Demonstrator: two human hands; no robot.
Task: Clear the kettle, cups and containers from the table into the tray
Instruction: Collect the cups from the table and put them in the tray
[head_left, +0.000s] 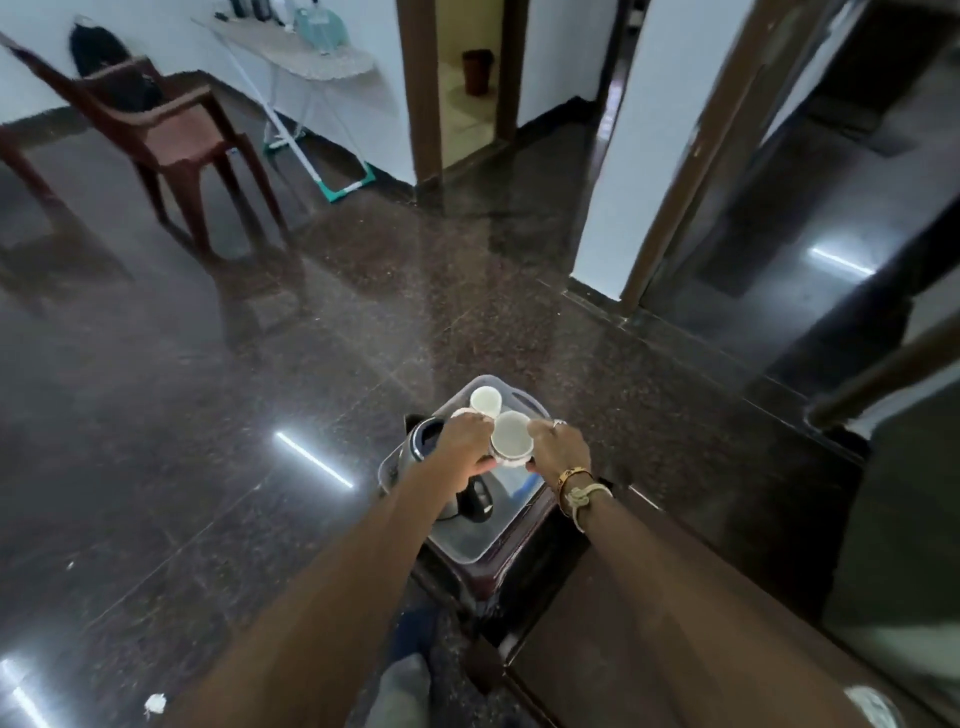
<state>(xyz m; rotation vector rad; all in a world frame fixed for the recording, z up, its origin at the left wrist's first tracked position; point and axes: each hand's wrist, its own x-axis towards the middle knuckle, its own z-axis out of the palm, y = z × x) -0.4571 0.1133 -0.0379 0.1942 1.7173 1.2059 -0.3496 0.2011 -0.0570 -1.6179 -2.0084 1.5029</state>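
Left hand (465, 441), right hand (558, 449) grip cup (511, 439) at tray (457, 551).

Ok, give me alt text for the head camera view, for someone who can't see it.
Two bare hands reach into a clear plastic tray, the right hand gripping a white cup with the left hand beside it, its hold unclear. A steel kettle and two more white cups sit in the tray, which stands on a dark brown table.
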